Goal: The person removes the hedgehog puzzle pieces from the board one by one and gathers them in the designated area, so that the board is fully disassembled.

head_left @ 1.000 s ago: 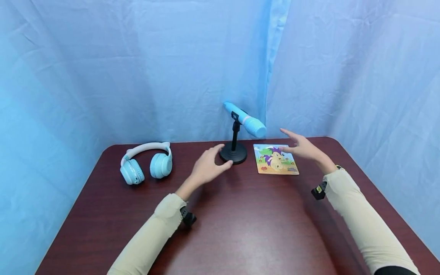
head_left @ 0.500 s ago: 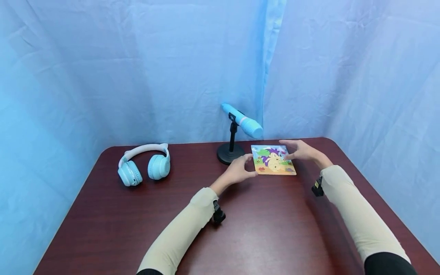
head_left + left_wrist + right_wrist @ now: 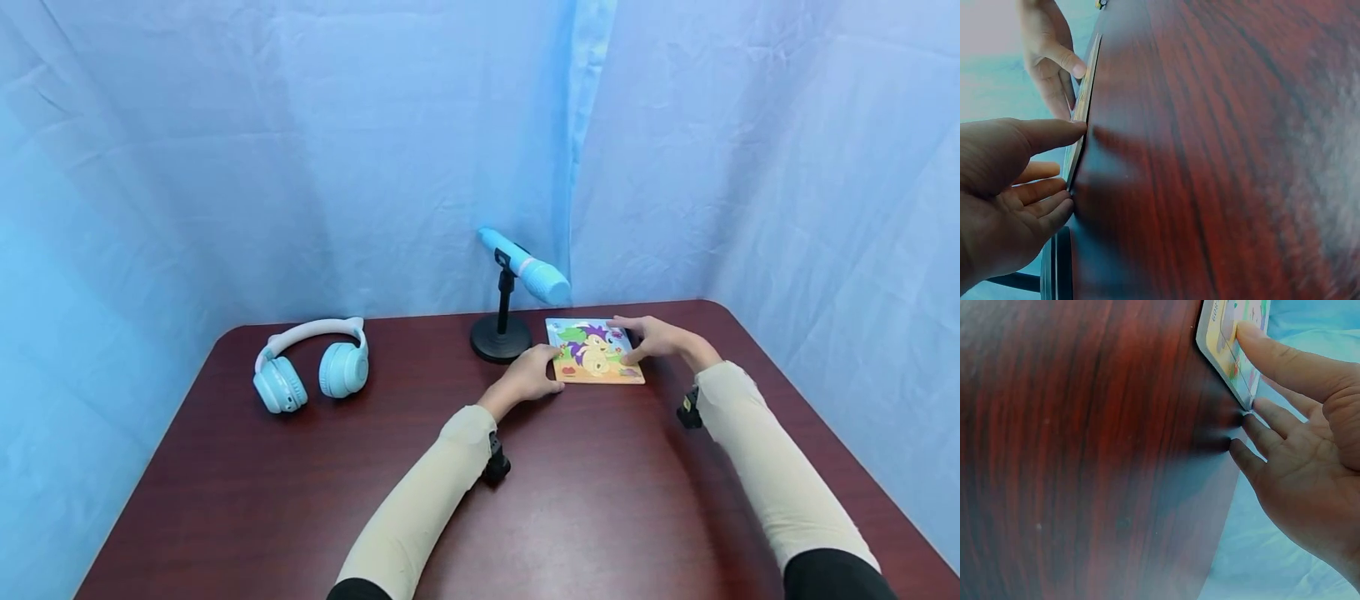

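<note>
A thin square picture board [image 3: 592, 354] with a cartoon hedgehog lies flat at the back right of the table. My left hand [image 3: 527, 375] is at its left side; in the left wrist view the thumb [image 3: 1054, 134] reaches the front edge and the other fingers meet the side edge. On the opposite side is my right hand [image 3: 660, 340], its thumb [image 3: 1285, 359] over the printed face and its fingers spread along the right edge. Neither hand is closed round the board. Just left of it stands a blue microphone [image 3: 525, 265] in a black desk stand [image 3: 501, 337].
Light blue headphones [image 3: 345, 367] with a white band rest at the table's back left. Blue cloth [image 3: 375, 150] hangs behind and at both sides of the dark red table [image 3: 600, 492]. The microphone's head leans out above the board's far left corner.
My left hand has moved right, from beside the microphone stand to the board's left edge. My right hand has come down to the board's right edge. The board lies where it was.
</note>
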Available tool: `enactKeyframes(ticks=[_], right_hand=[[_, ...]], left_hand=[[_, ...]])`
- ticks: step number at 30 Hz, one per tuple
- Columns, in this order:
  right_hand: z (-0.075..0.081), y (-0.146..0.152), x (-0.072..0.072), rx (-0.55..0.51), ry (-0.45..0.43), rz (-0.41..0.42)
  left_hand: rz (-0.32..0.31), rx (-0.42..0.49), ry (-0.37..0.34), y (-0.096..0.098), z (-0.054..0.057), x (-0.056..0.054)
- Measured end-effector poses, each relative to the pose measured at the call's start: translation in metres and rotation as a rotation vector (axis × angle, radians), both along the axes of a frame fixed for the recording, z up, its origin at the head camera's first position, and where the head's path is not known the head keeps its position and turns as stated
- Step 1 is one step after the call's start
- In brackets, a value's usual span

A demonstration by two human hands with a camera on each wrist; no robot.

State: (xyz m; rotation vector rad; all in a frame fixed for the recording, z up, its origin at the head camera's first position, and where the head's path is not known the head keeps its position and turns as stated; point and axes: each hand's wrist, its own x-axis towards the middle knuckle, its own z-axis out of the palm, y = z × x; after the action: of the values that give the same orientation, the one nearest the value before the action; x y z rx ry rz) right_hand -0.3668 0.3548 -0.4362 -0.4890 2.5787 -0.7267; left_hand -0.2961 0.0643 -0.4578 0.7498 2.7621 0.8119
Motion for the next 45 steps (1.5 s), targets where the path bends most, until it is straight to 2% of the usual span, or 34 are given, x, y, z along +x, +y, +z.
enactKeyframes(ticks=[5,10,19,27,32,36,45], right_hand=[[-0.004,0.005,0.004,-0.006,0.027,0.049],[-0.007,0.003,0.011,-0.037,0.045,0.075],[-0.002,-0.01,0.03,0.004,0.057,0.106],[0.0,-0.022,0.051,-0.003,0.083,0.113],[0.001,-0.029,0.063,0.005,0.104,0.115],[0.001,-0.036,0.07,-0.006,0.108,0.144],[-0.002,-0.063,0.087,-0.01,0.132,0.184]], left_hand=[[-0.009,-0.057,0.026,0.001,0.003,0.002],[-0.026,-0.089,0.031,-0.007,0.004,0.004],[-0.127,-0.159,0.047,-0.021,0.009,0.014],[-0.168,-0.2,0.066,-0.037,0.012,0.031],[-0.2,-0.206,0.114,-0.046,0.01,0.042],[-0.223,-0.199,0.143,-0.052,0.013,0.051],[-0.199,-0.173,0.085,-0.081,0.015,0.069]])
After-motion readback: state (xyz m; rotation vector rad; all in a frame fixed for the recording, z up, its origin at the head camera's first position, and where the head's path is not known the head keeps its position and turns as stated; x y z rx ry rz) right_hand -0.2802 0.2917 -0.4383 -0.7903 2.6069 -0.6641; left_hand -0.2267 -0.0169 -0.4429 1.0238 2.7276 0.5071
